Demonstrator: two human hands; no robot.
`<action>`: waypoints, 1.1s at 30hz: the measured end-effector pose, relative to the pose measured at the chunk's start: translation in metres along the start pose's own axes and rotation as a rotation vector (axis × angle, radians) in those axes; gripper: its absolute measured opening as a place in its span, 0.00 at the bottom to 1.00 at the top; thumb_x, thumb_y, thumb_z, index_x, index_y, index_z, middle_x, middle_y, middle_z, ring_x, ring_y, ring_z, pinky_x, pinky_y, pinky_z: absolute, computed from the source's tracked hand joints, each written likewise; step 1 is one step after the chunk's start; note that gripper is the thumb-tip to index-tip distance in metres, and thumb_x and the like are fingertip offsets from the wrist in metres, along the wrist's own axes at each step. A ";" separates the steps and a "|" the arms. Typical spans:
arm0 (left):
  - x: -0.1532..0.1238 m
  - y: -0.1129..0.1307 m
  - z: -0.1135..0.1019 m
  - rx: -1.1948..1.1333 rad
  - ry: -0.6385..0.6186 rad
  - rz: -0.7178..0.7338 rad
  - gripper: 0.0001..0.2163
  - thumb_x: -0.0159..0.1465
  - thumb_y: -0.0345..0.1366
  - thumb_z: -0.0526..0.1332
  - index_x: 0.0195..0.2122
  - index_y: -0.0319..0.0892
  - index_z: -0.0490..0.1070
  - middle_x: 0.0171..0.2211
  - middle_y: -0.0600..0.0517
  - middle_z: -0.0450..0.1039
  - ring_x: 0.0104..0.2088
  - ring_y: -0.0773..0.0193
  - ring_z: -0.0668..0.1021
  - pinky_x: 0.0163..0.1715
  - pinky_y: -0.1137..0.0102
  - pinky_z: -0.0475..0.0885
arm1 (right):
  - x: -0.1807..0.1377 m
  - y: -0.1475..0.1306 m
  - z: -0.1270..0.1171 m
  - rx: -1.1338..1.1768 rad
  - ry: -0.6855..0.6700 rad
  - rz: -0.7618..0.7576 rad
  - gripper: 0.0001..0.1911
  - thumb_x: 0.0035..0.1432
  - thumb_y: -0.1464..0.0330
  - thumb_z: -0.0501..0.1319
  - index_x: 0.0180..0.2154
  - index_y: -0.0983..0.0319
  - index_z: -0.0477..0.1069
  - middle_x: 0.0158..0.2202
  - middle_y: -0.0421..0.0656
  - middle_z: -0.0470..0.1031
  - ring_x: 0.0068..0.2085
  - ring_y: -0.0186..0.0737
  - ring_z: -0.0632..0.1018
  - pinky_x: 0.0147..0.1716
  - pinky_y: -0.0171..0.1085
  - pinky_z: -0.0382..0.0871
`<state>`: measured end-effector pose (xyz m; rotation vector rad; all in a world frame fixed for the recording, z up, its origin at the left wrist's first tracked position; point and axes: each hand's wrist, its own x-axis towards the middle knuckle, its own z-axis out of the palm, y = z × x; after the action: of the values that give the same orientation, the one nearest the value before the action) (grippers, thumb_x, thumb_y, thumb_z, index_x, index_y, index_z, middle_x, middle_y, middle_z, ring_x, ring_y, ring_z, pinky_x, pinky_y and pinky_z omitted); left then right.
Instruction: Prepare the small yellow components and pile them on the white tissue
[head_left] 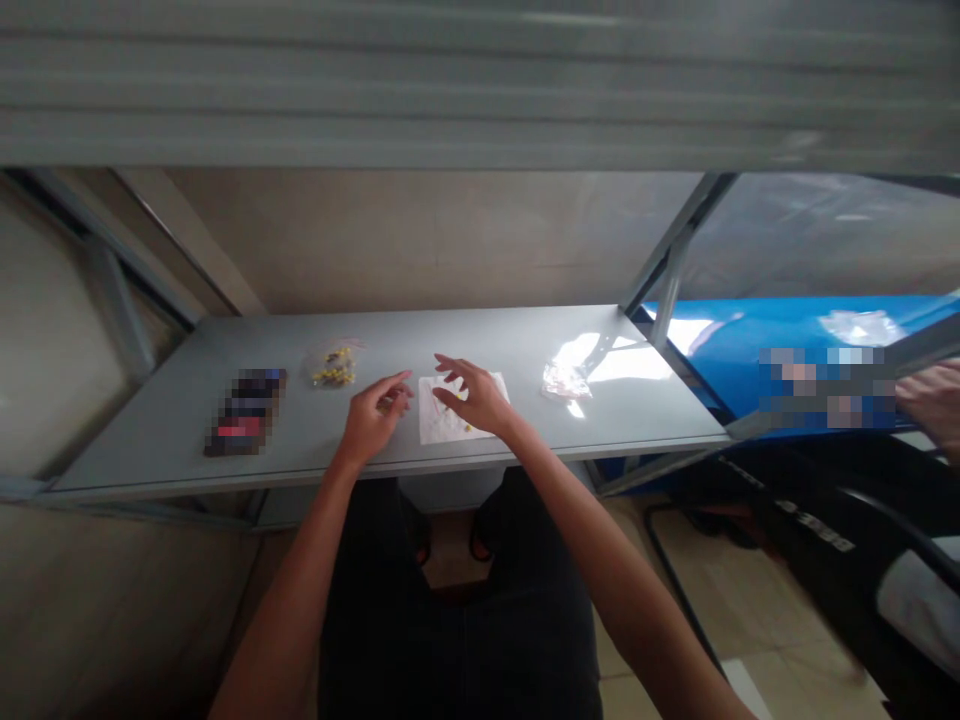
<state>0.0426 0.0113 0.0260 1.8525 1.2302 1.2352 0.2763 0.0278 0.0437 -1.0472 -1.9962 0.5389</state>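
Observation:
My left hand (377, 413) is just above the grey table, left of a white sheet (431, 425). Its fingers are curled together, and what lies inside them is too small to make out. Over the sheet hovers my right hand (476, 397), thumb and fingers apart with nothing visible between them. A few small yellow pieces (468, 427) lie on the sheet, partly hidden by that hand. Beyond my left hand sits a clear plastic bag (334, 368) with several small yellow and dark pieces in it.
A blurred-out dark and red object (247, 415) lies at the table's left. Right of the sheet is another clear plastic bag (566, 380). Metal shelf posts (675, 250) and an overhead panel (450, 90) frame the table (480, 335). Another person's hand (934, 405) shows by a blue table (727, 350).

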 end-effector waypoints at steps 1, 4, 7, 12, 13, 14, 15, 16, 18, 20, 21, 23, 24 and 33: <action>0.002 0.007 0.005 -0.062 -0.041 -0.030 0.20 0.68 0.47 0.63 0.56 0.43 0.78 0.39 0.47 0.81 0.30 0.64 0.80 0.31 0.70 0.78 | 0.004 -0.003 -0.001 0.038 -0.052 0.041 0.19 0.64 0.65 0.63 0.55 0.61 0.77 0.46 0.47 0.83 0.38 0.40 0.82 0.39 0.37 0.75; 0.007 0.018 0.013 -0.173 -0.041 -0.104 0.20 0.65 0.51 0.66 0.50 0.42 0.80 0.37 0.46 0.83 0.28 0.65 0.79 0.24 0.72 0.75 | 0.009 -0.006 -0.010 0.178 -0.177 0.164 0.12 0.63 0.63 0.63 0.38 0.64 0.81 0.27 0.42 0.81 0.26 0.35 0.79 0.28 0.33 0.70; 0.011 0.017 0.015 -0.204 0.012 -0.146 0.22 0.64 0.53 0.67 0.50 0.40 0.80 0.37 0.45 0.83 0.26 0.64 0.78 0.22 0.72 0.73 | 0.006 -0.001 -0.018 0.398 -0.240 0.256 0.13 0.60 0.61 0.64 0.33 0.66 0.80 0.22 0.41 0.77 0.23 0.34 0.78 0.22 0.30 0.66; 0.009 0.019 0.019 0.151 0.213 0.120 0.16 0.65 0.50 0.66 0.45 0.44 0.82 0.47 0.44 0.80 0.47 0.54 0.79 0.51 0.59 0.75 | 0.001 -0.003 -0.011 0.502 -0.215 0.299 0.12 0.56 0.62 0.66 0.31 0.66 0.78 0.21 0.40 0.76 0.20 0.30 0.74 0.19 0.28 0.63; 0.007 0.021 0.020 0.219 0.264 0.160 0.16 0.64 0.50 0.67 0.45 0.45 0.83 0.46 0.44 0.80 0.49 0.53 0.78 0.53 0.59 0.73 | 0.002 -0.006 -0.008 0.509 -0.196 0.303 0.12 0.57 0.62 0.66 0.31 0.65 0.78 0.20 0.39 0.76 0.20 0.29 0.73 0.19 0.28 0.62; 0.004 0.023 0.021 0.251 0.288 0.164 0.15 0.64 0.49 0.68 0.44 0.45 0.83 0.44 0.45 0.80 0.47 0.54 0.78 0.52 0.60 0.73 | 0.003 -0.009 -0.004 0.519 -0.179 0.301 0.12 0.57 0.62 0.66 0.30 0.65 0.77 0.20 0.39 0.76 0.20 0.29 0.73 0.19 0.27 0.62; 0.001 0.025 0.022 0.245 0.287 0.135 0.16 0.63 0.50 0.68 0.44 0.44 0.83 0.41 0.46 0.80 0.43 0.56 0.78 0.49 0.62 0.74 | 0.005 -0.011 -0.001 0.527 -0.165 0.291 0.11 0.57 0.62 0.66 0.30 0.65 0.77 0.21 0.39 0.76 0.21 0.29 0.74 0.20 0.28 0.63; -0.001 0.027 0.022 0.211 0.266 0.086 0.16 0.63 0.50 0.68 0.43 0.43 0.82 0.39 0.47 0.81 0.39 0.58 0.79 0.44 0.64 0.74 | 0.007 -0.014 0.003 0.530 -0.155 0.274 0.10 0.58 0.63 0.66 0.30 0.65 0.77 0.21 0.39 0.76 0.22 0.30 0.75 0.21 0.28 0.64; -0.005 0.028 0.020 0.133 0.202 -0.019 0.17 0.63 0.51 0.68 0.42 0.42 0.83 0.36 0.48 0.82 0.33 0.60 0.79 0.37 0.67 0.74 | 0.009 -0.017 0.011 0.511 -0.141 0.231 0.08 0.58 0.66 0.66 0.31 0.64 0.77 0.23 0.38 0.77 0.23 0.30 0.76 0.24 0.28 0.66; -0.007 0.029 0.015 0.115 0.151 -0.076 0.16 0.62 0.51 0.68 0.39 0.43 0.84 0.36 0.49 0.84 0.32 0.61 0.80 0.36 0.68 0.73 | 0.010 -0.019 0.018 0.479 -0.144 0.193 0.05 0.59 0.70 0.64 0.32 0.64 0.77 0.24 0.38 0.77 0.23 0.29 0.76 0.25 0.28 0.67; -0.007 0.029 0.012 0.129 0.127 -0.082 0.15 0.62 0.50 0.69 0.38 0.43 0.85 0.36 0.49 0.84 0.32 0.60 0.80 0.36 0.68 0.73 | 0.010 -0.019 0.021 0.470 -0.151 0.183 0.05 0.59 0.72 0.63 0.32 0.64 0.77 0.25 0.37 0.77 0.23 0.29 0.76 0.26 0.28 0.67; -0.006 0.030 0.005 0.169 0.075 -0.075 0.15 0.61 0.50 0.69 0.37 0.44 0.85 0.34 0.49 0.84 0.32 0.59 0.81 0.36 0.67 0.73 | 0.008 -0.018 0.026 0.461 -0.168 0.171 0.06 0.60 0.74 0.61 0.31 0.63 0.76 0.25 0.37 0.77 0.23 0.29 0.76 0.27 0.28 0.68; -0.006 0.031 0.001 0.178 0.052 -0.071 0.15 0.61 0.50 0.68 0.37 0.45 0.86 0.34 0.49 0.85 0.32 0.59 0.81 0.36 0.67 0.72 | 0.006 -0.018 0.027 0.454 -0.174 0.165 0.07 0.61 0.73 0.61 0.31 0.63 0.76 0.25 0.37 0.77 0.23 0.29 0.76 0.27 0.28 0.68; -0.007 0.030 -0.009 0.142 -0.080 -0.092 0.17 0.65 0.50 0.62 0.37 0.41 0.84 0.35 0.48 0.85 0.36 0.55 0.84 0.38 0.67 0.75 | 0.005 -0.033 0.019 0.157 -0.215 0.135 0.05 0.63 0.72 0.66 0.35 0.61 0.81 0.27 0.38 0.80 0.27 0.31 0.78 0.33 0.29 0.65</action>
<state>0.0446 -0.0076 0.0519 1.9029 1.3733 1.0388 0.2439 0.0131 0.0567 -1.0679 -2.0374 0.8992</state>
